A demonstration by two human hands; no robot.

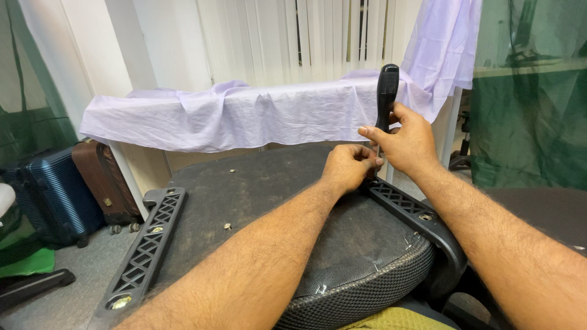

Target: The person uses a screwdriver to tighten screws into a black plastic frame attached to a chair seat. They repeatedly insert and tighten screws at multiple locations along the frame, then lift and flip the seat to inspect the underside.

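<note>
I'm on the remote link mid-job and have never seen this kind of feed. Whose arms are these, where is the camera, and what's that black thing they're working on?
There is one picture, taken by a camera on the person's head, looking down at their own bare arms. The right hand grips the black handle of a screwdriver, held upright. The left hand steadies its lower end; the tip is hidden by the fingers. They work at the far end of a black lattice bracket on the underside of an overturned chair seat. A matching bracket lies along the seat's left edge. A small loose screw rests on the seat. Behind is a lilac cloth over a table.
</note>
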